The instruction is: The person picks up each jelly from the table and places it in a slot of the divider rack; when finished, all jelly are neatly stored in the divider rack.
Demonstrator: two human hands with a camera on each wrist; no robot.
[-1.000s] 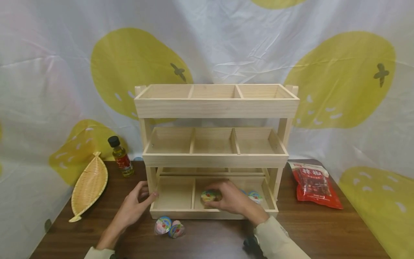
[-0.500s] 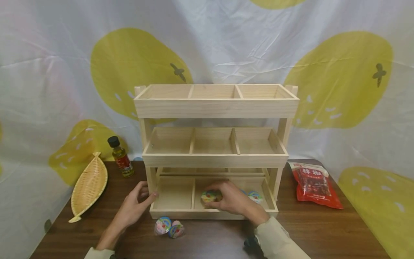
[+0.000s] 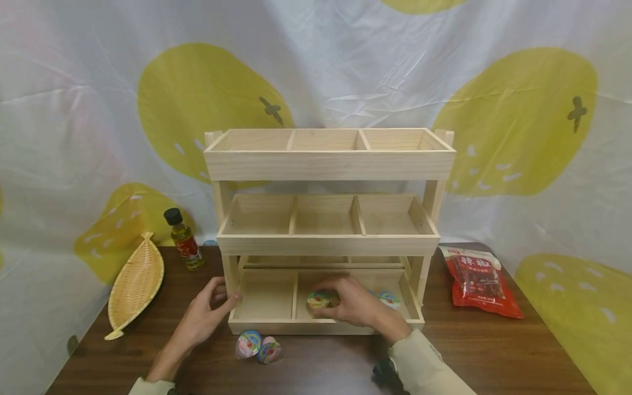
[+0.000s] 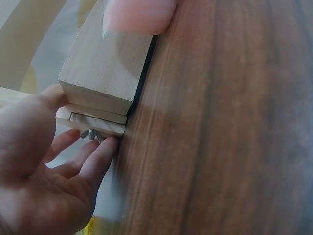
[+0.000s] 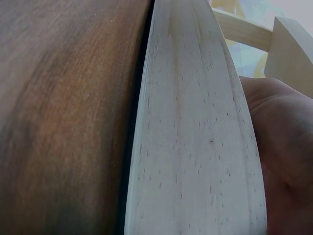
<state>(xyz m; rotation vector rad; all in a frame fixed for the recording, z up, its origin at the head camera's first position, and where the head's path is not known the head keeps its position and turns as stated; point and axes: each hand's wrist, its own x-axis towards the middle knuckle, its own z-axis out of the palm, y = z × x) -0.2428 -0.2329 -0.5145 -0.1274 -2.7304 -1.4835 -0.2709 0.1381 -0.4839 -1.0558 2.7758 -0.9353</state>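
A three-tier wooden rack (image 3: 329, 165) stands on the table, each tier divided into compartments. In the bottom tier's middle compartment, my right hand (image 3: 357, 304) holds a small jelly cup (image 3: 317, 299) with a colourful lid between thumb and fingers. In the right wrist view, the tier's front board hides that cup. My left hand (image 3: 204, 315) grips the bottom tier's left end; the left wrist view shows its fingers by a wing nut (image 4: 91, 133). Another jelly cup (image 3: 389, 299) lies in the right compartment, partly behind my right hand. Two pink jelly cups (image 3: 248, 344) lie before the rack.
To the left stand a yellow woven boat-shaped basket (image 3: 135, 282) and a black-capped oil bottle (image 3: 185, 241). A red bag of dried chillies (image 3: 479, 280) lies on the dark wooden table (image 3: 469, 351) at the right. A patterned curtain (image 3: 336, 60) hangs behind.
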